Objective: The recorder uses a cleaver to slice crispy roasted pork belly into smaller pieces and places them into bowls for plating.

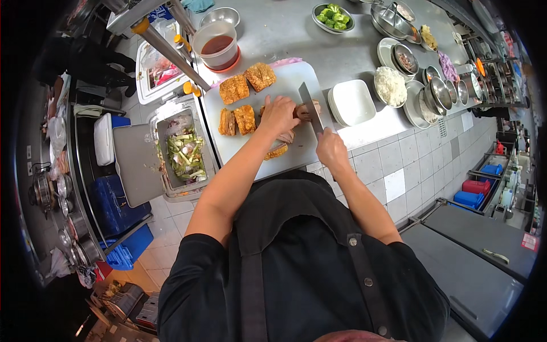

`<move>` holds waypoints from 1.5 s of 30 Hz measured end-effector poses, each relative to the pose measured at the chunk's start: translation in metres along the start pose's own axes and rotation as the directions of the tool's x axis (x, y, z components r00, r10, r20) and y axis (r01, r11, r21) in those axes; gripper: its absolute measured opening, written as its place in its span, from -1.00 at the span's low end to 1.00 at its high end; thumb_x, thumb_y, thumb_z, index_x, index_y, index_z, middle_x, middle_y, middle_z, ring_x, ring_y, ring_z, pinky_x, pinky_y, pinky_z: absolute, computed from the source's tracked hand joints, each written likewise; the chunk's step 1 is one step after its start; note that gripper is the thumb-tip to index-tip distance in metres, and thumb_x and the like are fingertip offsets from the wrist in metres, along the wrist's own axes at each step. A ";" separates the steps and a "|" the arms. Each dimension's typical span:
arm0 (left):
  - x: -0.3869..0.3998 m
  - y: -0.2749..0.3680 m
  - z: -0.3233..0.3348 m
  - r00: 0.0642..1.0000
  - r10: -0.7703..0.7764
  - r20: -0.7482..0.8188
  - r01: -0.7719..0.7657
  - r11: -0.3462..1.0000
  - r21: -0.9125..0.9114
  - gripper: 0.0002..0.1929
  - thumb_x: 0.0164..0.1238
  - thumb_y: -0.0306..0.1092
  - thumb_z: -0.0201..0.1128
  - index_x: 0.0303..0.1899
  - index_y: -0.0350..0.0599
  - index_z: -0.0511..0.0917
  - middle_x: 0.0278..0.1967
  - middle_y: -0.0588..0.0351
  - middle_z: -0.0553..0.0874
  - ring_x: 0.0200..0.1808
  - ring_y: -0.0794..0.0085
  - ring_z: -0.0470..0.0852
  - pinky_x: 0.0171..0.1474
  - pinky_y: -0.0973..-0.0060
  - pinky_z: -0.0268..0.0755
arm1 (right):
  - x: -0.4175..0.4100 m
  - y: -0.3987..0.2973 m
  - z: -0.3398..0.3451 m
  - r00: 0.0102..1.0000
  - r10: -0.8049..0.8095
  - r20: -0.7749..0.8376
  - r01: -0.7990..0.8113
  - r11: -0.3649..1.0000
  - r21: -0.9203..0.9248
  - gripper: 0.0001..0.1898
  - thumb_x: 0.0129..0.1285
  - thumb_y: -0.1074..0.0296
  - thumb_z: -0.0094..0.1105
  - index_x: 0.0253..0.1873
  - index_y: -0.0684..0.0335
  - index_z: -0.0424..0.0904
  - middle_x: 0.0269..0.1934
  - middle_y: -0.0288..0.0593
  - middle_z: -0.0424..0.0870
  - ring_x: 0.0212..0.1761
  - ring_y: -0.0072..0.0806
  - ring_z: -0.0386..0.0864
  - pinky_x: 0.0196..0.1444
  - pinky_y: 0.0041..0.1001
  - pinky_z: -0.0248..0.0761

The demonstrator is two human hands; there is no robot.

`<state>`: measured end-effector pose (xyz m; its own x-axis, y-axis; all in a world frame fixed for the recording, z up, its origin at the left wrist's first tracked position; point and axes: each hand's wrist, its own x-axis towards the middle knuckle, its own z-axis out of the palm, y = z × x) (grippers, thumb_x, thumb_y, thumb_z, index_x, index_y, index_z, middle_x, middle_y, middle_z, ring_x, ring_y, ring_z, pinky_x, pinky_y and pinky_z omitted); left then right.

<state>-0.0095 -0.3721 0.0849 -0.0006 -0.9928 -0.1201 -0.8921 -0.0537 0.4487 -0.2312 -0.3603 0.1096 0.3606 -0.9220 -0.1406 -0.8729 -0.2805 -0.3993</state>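
A white cutting board (239, 149) lies before me, with crispy-skinned roast pork on it. My right hand (332, 147) grips the handle of a cleaver (311, 107), its broad blade pointing away from me. Cut pork (302, 112) sits at the blade, partly behind it. My left hand (280, 114) rests over meat on the board, fingertips close to the blade's left side; what lies under the palm is hidden. Pork slices (285, 137) show below that hand, beside a piece with golden crackling (276, 152). Larger crackling-topped blocks (234, 89) and smaller cut pieces (245, 119) stand to the left.
A plastic tub of reddish-brown liquid (216, 46) stands behind the board by a metal post (171, 55). At left is a bin of vegetable scraps (184, 151). Stacked white dishes (352, 102), a bowl of rice (390, 86) and broccoli (333, 18) sit on the steel counter.
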 end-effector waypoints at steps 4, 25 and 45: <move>0.000 -0.001 -0.001 0.999 -0.018 0.031 0.018 1.000 0.023 -0.55 0.18 -0.04 0.60 0.02 -0.08 0.80 0.10 0.09 0.75 0.33 0.14 0.62 0.53 -0.24 0.18 | 0.009 -0.015 -0.039 0.998 -0.057 -0.007 0.057 0.998 0.023 -0.74 0.59 0.27 0.11 -0.14 0.38 0.52 -0.31 0.38 0.74 -0.22 0.40 0.70 -0.13 0.21 0.54; -0.009 0.000 0.006 0.998 -0.043 -0.039 0.044 0.999 0.031 -0.66 0.27 -0.14 0.55 0.02 -0.01 0.79 0.08 0.13 0.73 0.34 0.18 0.61 0.59 -0.30 0.12 | 0.006 -0.003 -0.010 0.997 -0.040 0.063 0.040 0.999 0.005 -0.74 0.62 0.30 0.04 -0.14 0.41 0.51 -0.29 0.40 0.74 -0.19 0.39 0.72 -0.09 0.23 0.53; -0.011 0.006 0.010 0.994 -0.095 -0.055 0.097 0.994 0.039 -0.68 0.25 -0.23 0.51 -0.02 -0.16 0.77 0.07 0.06 0.73 0.31 0.13 0.62 0.57 -0.38 0.11 | 0.020 -0.008 -0.028 0.987 -0.097 0.127 0.091 0.994 0.056 -0.69 0.60 0.21 0.10 -0.13 0.39 0.58 -0.25 0.39 0.75 -0.15 0.40 0.71 -0.04 0.22 0.55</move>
<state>-0.0191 -0.3600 0.0801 0.1093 -0.9875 -0.1132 -0.9048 -0.1460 0.4000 -0.2265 -0.3837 0.1358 0.4825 -0.8492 -0.2148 -0.8168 -0.3477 -0.4604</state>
